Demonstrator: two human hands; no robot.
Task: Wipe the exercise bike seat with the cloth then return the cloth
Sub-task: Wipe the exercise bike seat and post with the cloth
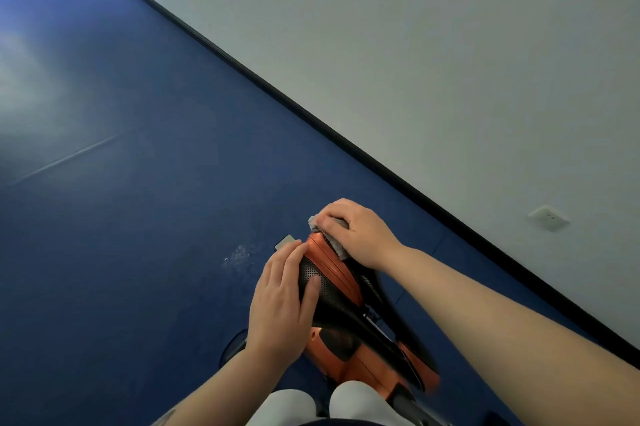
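Observation:
The exercise bike seat [334,282] is black with an orange stripe and sits low in the middle of the view. My right hand [356,233] presses a grey cloth [337,245] onto the far end of the seat, with most of the cloth hidden under the palm. My left hand [282,304] lies flat along the seat's left side, thumb on the perforated black top, fingers together, steadying it. Below the seat the orange bike frame [349,353] shows.
Dark blue floor [138,183] spreads to the left, with a scuffed pale patch [239,256]. A white wall [450,62] with black skirting runs diagonally on the right and carries a socket [548,217]. My white shoes [353,401] show at the bottom edge.

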